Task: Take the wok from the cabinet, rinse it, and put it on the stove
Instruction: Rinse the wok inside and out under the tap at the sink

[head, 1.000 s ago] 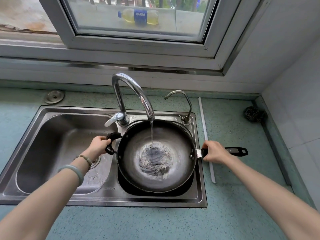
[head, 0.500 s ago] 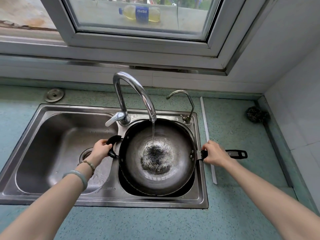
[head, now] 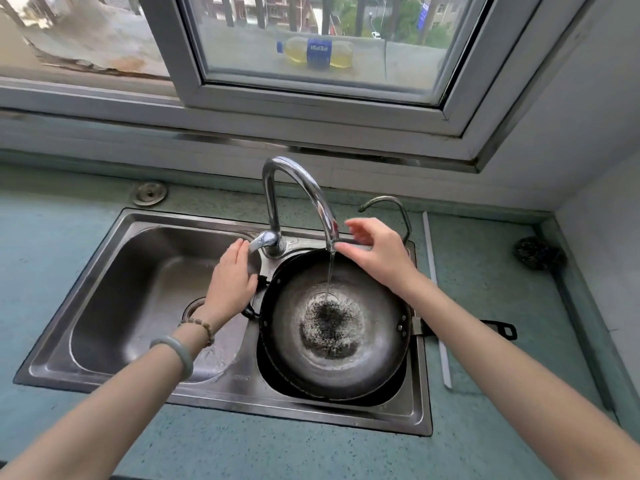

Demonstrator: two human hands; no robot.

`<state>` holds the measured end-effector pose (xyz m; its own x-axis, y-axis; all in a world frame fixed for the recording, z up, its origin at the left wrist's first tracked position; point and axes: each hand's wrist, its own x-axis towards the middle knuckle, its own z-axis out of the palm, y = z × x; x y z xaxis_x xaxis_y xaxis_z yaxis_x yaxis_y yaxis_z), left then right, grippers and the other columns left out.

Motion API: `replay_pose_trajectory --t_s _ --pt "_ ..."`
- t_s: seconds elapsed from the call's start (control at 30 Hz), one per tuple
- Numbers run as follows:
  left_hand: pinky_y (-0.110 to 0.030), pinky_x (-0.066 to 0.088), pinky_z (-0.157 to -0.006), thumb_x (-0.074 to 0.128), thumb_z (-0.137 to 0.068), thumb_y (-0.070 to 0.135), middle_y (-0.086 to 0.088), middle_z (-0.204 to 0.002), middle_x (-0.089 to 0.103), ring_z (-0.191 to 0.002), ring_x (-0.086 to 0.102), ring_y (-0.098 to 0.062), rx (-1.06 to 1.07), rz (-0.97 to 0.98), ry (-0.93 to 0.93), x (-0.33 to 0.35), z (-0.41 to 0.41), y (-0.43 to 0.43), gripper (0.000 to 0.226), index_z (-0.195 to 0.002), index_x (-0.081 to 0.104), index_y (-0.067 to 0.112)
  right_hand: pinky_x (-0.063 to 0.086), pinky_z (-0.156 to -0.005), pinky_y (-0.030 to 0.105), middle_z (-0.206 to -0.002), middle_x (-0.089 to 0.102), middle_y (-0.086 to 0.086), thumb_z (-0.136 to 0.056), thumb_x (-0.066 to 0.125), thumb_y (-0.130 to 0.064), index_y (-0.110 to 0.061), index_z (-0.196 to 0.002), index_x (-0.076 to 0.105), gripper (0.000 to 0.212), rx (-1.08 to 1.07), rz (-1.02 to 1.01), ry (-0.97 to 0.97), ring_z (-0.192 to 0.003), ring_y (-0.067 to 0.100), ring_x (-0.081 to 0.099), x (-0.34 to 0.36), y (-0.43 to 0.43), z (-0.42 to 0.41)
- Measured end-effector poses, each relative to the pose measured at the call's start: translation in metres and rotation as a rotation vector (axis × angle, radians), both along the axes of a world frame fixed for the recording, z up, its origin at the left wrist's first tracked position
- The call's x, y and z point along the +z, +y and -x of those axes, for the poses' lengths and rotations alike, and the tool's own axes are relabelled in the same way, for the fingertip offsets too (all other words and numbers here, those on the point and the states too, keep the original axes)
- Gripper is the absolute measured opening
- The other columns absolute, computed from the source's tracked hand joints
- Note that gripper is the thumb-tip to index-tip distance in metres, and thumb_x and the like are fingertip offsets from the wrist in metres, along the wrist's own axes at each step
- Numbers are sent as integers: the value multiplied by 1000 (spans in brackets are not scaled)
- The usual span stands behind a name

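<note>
A dark metal wok (head: 363, 344) sits in the right basin of the steel double sink (head: 221, 389), its long black handle (head: 502, 330) pointing right over the counter. Water runs from the tall curved faucet (head: 301, 188) into the wok's middle. My left hand (head: 232, 282) reaches up with straight fingers to the faucet's lever (head: 261, 241) and touches it. My right hand (head: 377, 252) hovers open above the wok's far rim, right beside the spout and the stream. Neither hand holds the wok.
A small second tap (head: 388, 209) stands behind the right basin. On the green counter lie a white strip (head: 436, 296) and a dark scouring ball (head: 538, 253) near the right wall. A round metal cap (head: 149, 193) sits behind the left basin. The window sill runs above.
Both hands let go of the wok's handles. The left hand rose to the faucet lever; the right hand moved left and up to the spout. The wok stays in the basin.
</note>
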<state>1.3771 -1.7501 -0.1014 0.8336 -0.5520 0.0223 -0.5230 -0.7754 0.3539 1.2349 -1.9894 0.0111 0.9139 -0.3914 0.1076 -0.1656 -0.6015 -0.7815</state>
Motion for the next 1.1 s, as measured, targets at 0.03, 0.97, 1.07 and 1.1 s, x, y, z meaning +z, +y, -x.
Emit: replay_pose_trajectory --t_s 0.03,0.97,1.07,1.1 --pt "-39 23 -116 57 -85 16 -20 -152 30 -142 27 -34 -29 -44 -13 -1 1 0 68 -145 30 -2 46 -85 12 -102 63 -1 -76 78 -28 -11 -115 63 45 5 -30 -27 -93 9 59 7 8 -8" --pt "-38 12 -117 51 -87 33 -1 -162 4 -148 10 -19 -41 -274 85 -8 2 7 81 -153 9 14 51 -86 36 -91 68 11 -78 75 -19 -10 -106 71 29 -111 84 -10 -85 24 64 23 -8 -35" --pt "-38 12 -118 52 -87 31 -1 -162 4 -148 10 -19 -37 -261 97 -8 2 8 81 -153 8 14 49 -88 38 -92 67 12 -79 74 -17 -10 -107 71 29 -117 106 8 -87 26 63 28 -19 -41" --pt "-38 12 -118 52 -87 30 -1 -162 4 -148 10 -19 -36 -260 96 -8 2 8 81 -153 8 15 49 -88 36 -93 68 12 -79 73 -16 -10 -108 71 29 -122 107 12 -88 25 63 29 -23 -43"
